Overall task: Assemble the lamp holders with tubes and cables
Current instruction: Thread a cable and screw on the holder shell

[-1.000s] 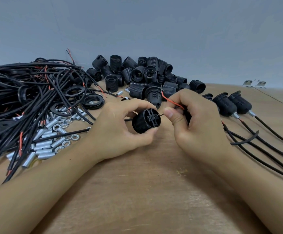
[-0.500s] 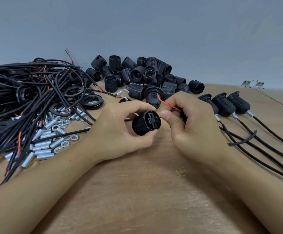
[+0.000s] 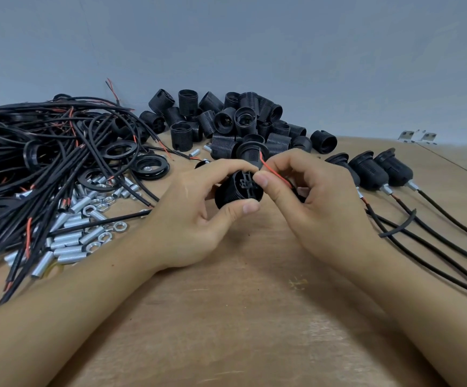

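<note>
We see left hand (image 3: 196,216) gripping black holder (image 3: 236,191) above counter (image 3: 226,317) centre. Right hand (image 3: 316,202) pinches red wire (image 3: 275,173) at holder's end (hands touching). Cables (image 3: 45,152) at 9 o'clock, tubes (image 3: 70,241) beside them, spare holders (image 3: 226,121) at 12.

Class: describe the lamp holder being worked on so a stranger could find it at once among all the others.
Start at the wooden table, where two hands meet in the middle. The left hand grips a black plastic lamp holder lying on its side, while the right hand pinches a thin red wire at its end. Unlike the loose pile of black holders behind, it alone is held.
</note>
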Action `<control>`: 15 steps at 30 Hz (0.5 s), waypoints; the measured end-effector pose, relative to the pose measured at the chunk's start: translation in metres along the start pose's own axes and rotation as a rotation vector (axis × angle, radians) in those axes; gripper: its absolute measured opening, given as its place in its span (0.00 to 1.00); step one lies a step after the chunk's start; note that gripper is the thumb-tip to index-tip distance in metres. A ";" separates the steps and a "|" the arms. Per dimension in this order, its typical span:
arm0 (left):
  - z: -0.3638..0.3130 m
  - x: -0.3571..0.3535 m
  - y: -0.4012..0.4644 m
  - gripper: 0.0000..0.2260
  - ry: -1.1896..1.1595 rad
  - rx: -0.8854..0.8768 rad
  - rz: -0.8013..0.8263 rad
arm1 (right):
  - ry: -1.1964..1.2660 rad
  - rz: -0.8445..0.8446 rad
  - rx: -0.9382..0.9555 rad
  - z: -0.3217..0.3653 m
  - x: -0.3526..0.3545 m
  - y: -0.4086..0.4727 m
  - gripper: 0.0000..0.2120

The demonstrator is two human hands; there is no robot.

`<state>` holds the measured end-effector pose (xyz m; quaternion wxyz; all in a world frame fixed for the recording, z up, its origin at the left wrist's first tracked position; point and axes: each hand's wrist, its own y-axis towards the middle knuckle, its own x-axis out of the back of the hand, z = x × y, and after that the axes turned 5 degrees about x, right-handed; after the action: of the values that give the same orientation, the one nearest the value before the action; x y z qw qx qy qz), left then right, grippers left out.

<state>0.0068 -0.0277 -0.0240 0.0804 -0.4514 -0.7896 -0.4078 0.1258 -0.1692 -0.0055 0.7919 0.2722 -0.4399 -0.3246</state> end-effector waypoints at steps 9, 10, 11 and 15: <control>-0.001 -0.005 -0.002 0.14 -0.053 -0.023 -0.002 | 0.173 -0.044 -0.089 0.001 -0.003 -0.005 0.06; -0.001 -0.004 -0.002 0.14 -0.048 -0.020 -0.001 | 0.177 -0.032 -0.087 0.001 -0.003 -0.005 0.06; 0.000 -0.003 -0.001 0.14 -0.047 -0.014 -0.002 | 0.171 -0.020 -0.080 0.001 -0.003 -0.005 0.06; -0.001 0.002 0.001 0.15 -0.014 -0.038 -0.037 | 0.084 0.000 0.029 0.001 -0.001 -0.001 0.06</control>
<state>0.0057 -0.0267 -0.0219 0.0586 -0.4410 -0.7906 -0.4207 0.1242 -0.1691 -0.0058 0.8058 0.2969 -0.4108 -0.3063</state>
